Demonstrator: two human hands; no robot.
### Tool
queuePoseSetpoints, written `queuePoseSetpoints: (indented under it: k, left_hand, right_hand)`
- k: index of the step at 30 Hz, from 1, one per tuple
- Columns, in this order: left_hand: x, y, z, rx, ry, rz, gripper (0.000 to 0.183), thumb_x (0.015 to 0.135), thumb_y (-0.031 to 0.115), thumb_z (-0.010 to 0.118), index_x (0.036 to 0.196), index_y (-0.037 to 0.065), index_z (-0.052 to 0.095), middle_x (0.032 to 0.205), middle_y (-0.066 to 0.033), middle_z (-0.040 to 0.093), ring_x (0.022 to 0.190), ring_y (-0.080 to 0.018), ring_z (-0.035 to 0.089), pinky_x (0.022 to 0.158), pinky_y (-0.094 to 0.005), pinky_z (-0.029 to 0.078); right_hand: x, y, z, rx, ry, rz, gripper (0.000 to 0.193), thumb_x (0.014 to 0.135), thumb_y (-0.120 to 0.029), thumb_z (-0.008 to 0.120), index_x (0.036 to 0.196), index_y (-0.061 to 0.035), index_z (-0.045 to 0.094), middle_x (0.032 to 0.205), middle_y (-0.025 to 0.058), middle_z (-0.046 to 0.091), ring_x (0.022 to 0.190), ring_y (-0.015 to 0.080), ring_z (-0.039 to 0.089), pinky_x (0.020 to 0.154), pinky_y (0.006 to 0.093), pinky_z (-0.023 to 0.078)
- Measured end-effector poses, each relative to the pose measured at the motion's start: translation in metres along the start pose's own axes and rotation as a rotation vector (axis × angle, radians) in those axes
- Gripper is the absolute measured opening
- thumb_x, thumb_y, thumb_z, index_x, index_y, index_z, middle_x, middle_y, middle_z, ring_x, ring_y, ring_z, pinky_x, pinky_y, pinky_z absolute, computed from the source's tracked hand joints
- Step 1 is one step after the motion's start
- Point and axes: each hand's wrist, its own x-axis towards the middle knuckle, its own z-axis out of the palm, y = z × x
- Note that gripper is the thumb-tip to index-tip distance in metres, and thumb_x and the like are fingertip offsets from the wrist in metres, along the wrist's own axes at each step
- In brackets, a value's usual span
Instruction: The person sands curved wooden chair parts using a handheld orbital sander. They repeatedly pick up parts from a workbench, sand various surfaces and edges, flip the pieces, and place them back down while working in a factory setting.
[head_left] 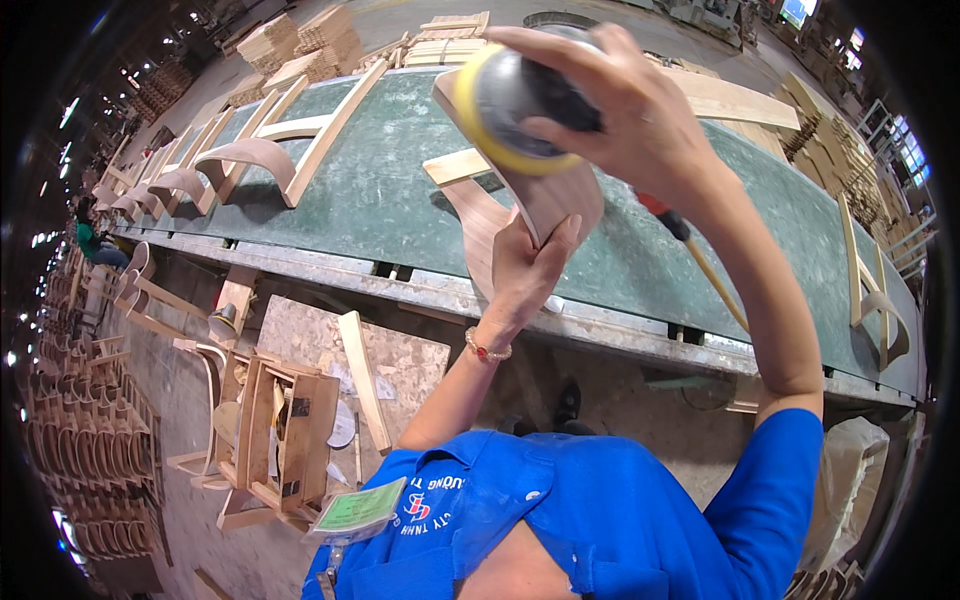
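Observation:
My right hand point(645, 120) is closed over the top of a round sander point(505, 105) with a yellow pad edge. A red fitting and a yellow air hose point(716, 280) trail below that wrist. The sander's pad lies against the upper face of a curved wooden chair part point(565, 200), held tilted above the green bench point(350, 215). My left hand point(530, 262) grips the near edge of this part, thumb up, a beaded bracelet on the wrist. The sander is slightly blurred and hides part of the wood.
Several curved wooden frames point(250, 155) stand along the bench's left side, and another frame point(872, 290) at its right end. A wooden toolbox point(290, 430) and a pale board point(363, 380) are at lower left. Stacked wood point(300, 45) rises beyond the bench. A person point(95, 240) is far left.

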Motion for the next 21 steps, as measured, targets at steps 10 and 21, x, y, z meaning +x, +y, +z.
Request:
queuePoseSetpoints:
  k: [10,21]
  left_hand:
    - [0.056,0.038,0.011,0.083,0.328,0.321,0.076,0.088,0.016,0.065,0.142,-0.003,0.015,0.131,-0.0232,0.044,0.119,-0.0267,0.048,0.101,-0.0378,0.038]
    - [0.083,0.039,-0.019,0.238,0.316,0.294,0.06,0.096,0.028,0.05,0.138,-0.007,0.026,0.124,-0.0207,0.052,0.115,-0.0256,0.052,0.1,-0.035,0.038]
  right_hand:
    - [-0.082,0.104,-0.042,0.042,0.081,0.295,0.078,0.074,-0.028,0.078,0.141,-0.0359,0.039,0.102,0.0119,0.056,0.096,0.0265,0.06,0.087,0.0395,0.05]
    - [-0.117,0.097,-0.059,0.561,0.132,0.442,0.084,0.07,-0.006,0.077,0.143,-0.0079,0.035,0.124,0.0119,0.054,0.11,0.0216,0.057,0.097,0.0357,0.047]
